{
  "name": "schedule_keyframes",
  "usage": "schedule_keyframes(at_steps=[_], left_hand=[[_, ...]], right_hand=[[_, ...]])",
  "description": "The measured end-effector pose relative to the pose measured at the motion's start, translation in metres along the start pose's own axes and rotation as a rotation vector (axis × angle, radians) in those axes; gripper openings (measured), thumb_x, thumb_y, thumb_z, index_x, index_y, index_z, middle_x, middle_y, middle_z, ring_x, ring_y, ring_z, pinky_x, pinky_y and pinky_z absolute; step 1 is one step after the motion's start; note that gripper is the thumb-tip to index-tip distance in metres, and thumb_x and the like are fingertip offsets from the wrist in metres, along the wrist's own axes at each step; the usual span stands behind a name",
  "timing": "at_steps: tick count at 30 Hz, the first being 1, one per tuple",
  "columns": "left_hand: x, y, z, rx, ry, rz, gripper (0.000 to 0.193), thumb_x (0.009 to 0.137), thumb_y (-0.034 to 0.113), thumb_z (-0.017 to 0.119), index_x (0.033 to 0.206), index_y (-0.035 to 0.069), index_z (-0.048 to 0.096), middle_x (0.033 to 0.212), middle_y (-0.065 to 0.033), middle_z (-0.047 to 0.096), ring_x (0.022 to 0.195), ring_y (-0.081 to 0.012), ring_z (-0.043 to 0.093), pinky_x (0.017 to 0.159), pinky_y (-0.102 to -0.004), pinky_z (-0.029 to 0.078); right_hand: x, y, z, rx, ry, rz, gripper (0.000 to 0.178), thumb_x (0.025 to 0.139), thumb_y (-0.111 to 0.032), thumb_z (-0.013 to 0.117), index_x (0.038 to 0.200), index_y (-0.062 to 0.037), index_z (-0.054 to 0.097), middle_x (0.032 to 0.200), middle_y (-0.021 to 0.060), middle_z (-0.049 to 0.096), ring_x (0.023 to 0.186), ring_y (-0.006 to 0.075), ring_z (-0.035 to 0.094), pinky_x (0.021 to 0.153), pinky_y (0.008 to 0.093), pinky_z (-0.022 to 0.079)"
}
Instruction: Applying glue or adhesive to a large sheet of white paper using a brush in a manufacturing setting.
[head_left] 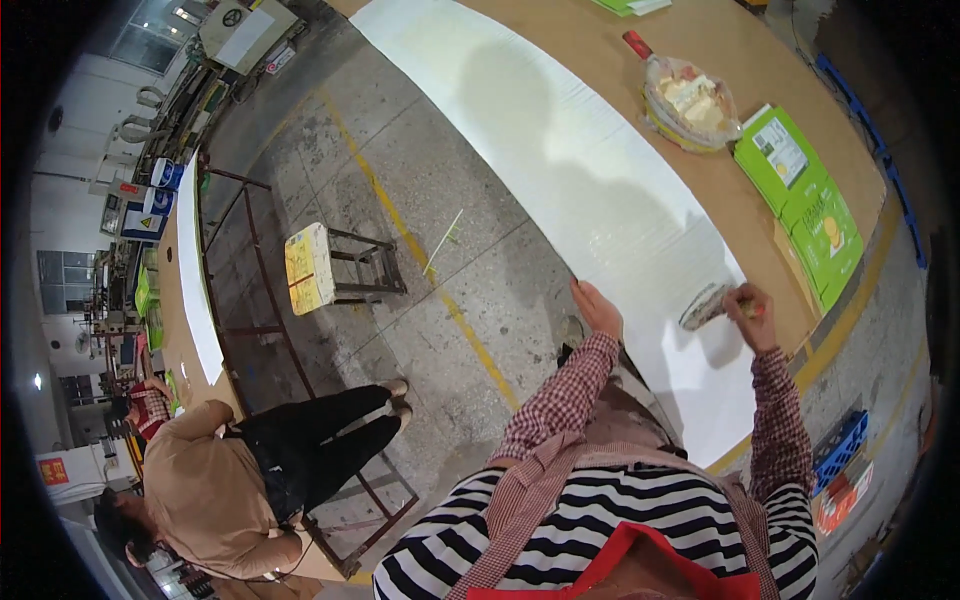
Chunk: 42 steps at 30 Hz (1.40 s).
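Observation:
A long white sheet (640,235) lies along the brown board-topped table, its surface partly glossy. Gripped in my right hand (750,315) is a flat brush (704,308) with a pale, smeared head, held low over the sheet's near part. At the sheet's left edge is my left hand (600,310), fingers stretched out and holding nothing I can see. Farther along the table stands a plastic-lined bowl (695,105) of cream-coloured paste, with a red handle (636,43) sticking out at its far side. The shadow of my head and arms falls across the sheet.
Flattened green cartons (800,205) lie at the table's right edge. A paint-stained stool (312,268) stands on the concrete floor to the left. Beyond it, a person in a tan top (210,490) works at another table. A blue crate (840,450) sits at the lower right.

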<state>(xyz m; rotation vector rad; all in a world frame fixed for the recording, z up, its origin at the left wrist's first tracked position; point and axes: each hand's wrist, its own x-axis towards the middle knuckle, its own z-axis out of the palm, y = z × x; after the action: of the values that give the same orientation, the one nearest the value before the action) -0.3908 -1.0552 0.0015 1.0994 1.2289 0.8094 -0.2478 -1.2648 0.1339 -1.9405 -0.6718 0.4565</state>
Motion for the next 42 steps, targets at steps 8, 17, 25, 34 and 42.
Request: schedule_keyframes(at_steps=[8, 17, 25, 34, 42], left_hand=[[0.030, 0.000, -0.028, 0.011, 0.008, -0.088, 0.058, 0.099, 0.039, 0.026, 0.138, -0.003, 0.024, 0.142, -0.0222, 0.026, 0.131, -0.0347, 0.026, 0.109, -0.0381, 0.020], [0.181, 0.082, -0.023, 0.160, 0.011, 0.298, 0.059, 0.099, 0.038, 0.022, 0.142, -0.002, 0.016, 0.148, -0.0201, 0.017, 0.137, -0.0327, 0.017, 0.112, -0.0380, 0.015], [0.236, 0.088, 0.013, 0.384, -0.193, 0.446, 0.056, 0.100, 0.033, 0.019, 0.142, -0.003, 0.015, 0.149, -0.0198, 0.015, 0.138, -0.0322, 0.015, 0.113, -0.0387, 0.012], [0.233, 0.095, 0.010, 0.346, -0.171, 0.414, 0.054, 0.099, 0.028, 0.022, 0.143, -0.001, 0.013, 0.149, -0.0200, 0.014, 0.138, -0.0313, 0.016, 0.112, -0.0353, 0.014], [0.230, 0.090, 0.016, 0.314, -0.223, 0.359, 0.053, 0.100, 0.027, 0.021, 0.143, -0.002, 0.012, 0.150, -0.0182, 0.012, 0.138, -0.0306, 0.015, 0.112, -0.0353, 0.014]], right_hand=[[0.049, -0.069, 0.022, 0.353, 0.091, 0.008, 0.006, 0.084, -0.003, 0.060, 0.089, -0.0009, 0.058, 0.090, 0.0050, 0.060, 0.072, 0.0103, 0.057, 0.064, 0.0231, 0.048], [0.209, -0.091, 0.115, 0.423, 0.063, -0.060, 0.012, 0.082, -0.009, 0.067, 0.090, -0.0024, 0.061, 0.085, 0.0050, 0.063, 0.070, 0.0103, 0.058, 0.065, 0.0232, 0.049], [0.292, -0.085, 0.177, 0.141, 0.096, -0.141, 0.018, 0.077, -0.015, 0.073, 0.080, -0.0017, 0.062, 0.077, 0.0049, 0.063, 0.071, 0.0091, 0.057, 0.066, 0.0226, 0.046], [0.197, -0.108, 0.115, -0.242, -0.011, 0.036, 0.018, 0.075, -0.013, 0.071, 0.072, 0.0002, 0.058, 0.068, 0.0062, 0.060, 0.064, 0.0105, 0.054, 0.060, 0.0255, 0.045], [0.301, -0.113, 0.189, 0.165, 0.177, -0.338, 0.013, 0.075, -0.003, 0.071, 0.074, -0.0009, 0.059, 0.073, 0.0037, 0.059, 0.067, 0.0116, 0.056, 0.064, 0.0243, 0.046]])
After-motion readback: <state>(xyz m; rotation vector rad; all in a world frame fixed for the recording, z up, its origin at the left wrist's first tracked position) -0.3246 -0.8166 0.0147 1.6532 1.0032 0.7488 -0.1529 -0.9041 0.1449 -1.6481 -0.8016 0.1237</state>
